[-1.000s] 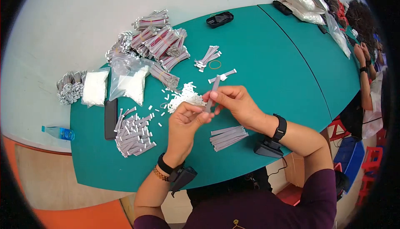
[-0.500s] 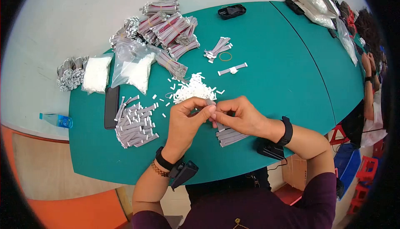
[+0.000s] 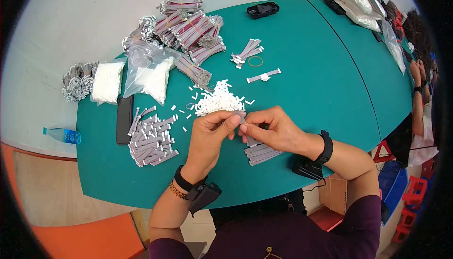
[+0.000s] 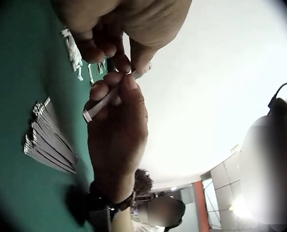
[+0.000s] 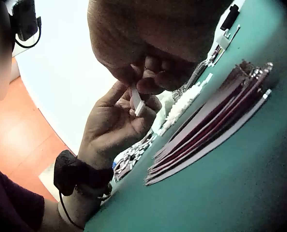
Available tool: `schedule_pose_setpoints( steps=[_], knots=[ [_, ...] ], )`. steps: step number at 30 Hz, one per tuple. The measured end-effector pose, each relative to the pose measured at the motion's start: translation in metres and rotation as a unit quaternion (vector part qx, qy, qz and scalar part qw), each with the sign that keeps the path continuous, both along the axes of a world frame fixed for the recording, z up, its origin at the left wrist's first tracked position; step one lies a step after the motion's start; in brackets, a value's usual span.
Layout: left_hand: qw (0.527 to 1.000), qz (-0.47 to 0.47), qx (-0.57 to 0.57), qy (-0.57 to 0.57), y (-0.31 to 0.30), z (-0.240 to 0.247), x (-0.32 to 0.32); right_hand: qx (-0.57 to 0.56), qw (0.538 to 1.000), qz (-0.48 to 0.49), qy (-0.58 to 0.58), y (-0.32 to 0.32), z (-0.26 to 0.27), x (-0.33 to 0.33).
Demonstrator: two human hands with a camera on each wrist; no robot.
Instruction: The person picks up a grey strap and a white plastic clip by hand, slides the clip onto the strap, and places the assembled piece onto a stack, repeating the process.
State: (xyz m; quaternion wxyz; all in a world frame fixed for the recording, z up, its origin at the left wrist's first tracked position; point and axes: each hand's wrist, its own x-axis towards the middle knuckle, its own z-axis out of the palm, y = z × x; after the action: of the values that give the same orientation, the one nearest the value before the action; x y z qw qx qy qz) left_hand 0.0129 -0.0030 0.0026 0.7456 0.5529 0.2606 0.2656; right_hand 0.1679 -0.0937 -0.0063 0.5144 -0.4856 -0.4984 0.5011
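Note:
A short grey flat cable (image 4: 102,105) with a white end is pinched between both hands, fingertips nearly touching. The left hand (image 3: 208,134) grips its upper part in the head view. The right hand (image 3: 276,130) pinches it just beside, thumb along the strip. In the right wrist view a white connector (image 5: 139,108) shows at the cable's end by the left hand's fingers. Behind the hands lies a heap of small white pieces (image 3: 219,99). Below the right hand is a stack of grey cables (image 3: 262,155), partly hidden by it.
Finished-looking short cables (image 3: 153,138) lie piled at left, near a black case (image 3: 124,121). Bags of white pieces (image 3: 107,82) and bundled cables (image 3: 191,28) stand farther back. A rubber band (image 3: 255,61) and a single cable (image 3: 271,75) lie beyond the hands. Another person's arms (image 3: 417,89) show at right.
The hands have drawn closer together and the held cable, earlier raised upright, sits lower between the fingertips. The head view has shifted slightly.

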Motion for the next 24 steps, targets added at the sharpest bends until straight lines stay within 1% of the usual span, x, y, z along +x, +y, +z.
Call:
schedule_pose_setpoints(
  steps=[4,7,10,13,16,22,24],
  knots=[
    [0.994,0.015,0.098,0.040,0.0003,-0.0017,-0.0006,-0.013,1.000,0.005,-0.005,-0.0007,0.0074,0.0008],
    [0.995,0.014,0.085,0.043,0.0005,-0.0017,-0.0013,0.001,1.000,-0.001,-0.011,-0.0002,0.0037,0.0002],
    [1.000,0.008,0.011,-0.001,0.0001,-0.0025,-0.0002,-0.001,1.000,-0.004,-0.018,-0.0003,0.0040,0.0008],
    [1.000,-0.013,-0.025,-0.010,0.0001,0.0003,-0.0004,-0.004,1.000,-0.009,-0.023,-0.0004,0.0067,0.0011],
    [0.998,-0.008,-0.055,-0.028,-0.0021,0.0021,0.0007,-0.005,1.000,-0.011,-0.014,-0.0006,0.0080,0.0012],
    [0.999,0.013,0.041,-0.011,-0.0020,-0.0032,0.0011,-0.018,1.000,-0.003,-0.010,-0.0005,0.0089,0.0023],
    [0.998,0.019,0.057,0.003,-0.0022,-0.0025,0.0012,-0.024,1.000,-0.001,-0.006,-0.0006,0.0100,0.0025]
  ],
)
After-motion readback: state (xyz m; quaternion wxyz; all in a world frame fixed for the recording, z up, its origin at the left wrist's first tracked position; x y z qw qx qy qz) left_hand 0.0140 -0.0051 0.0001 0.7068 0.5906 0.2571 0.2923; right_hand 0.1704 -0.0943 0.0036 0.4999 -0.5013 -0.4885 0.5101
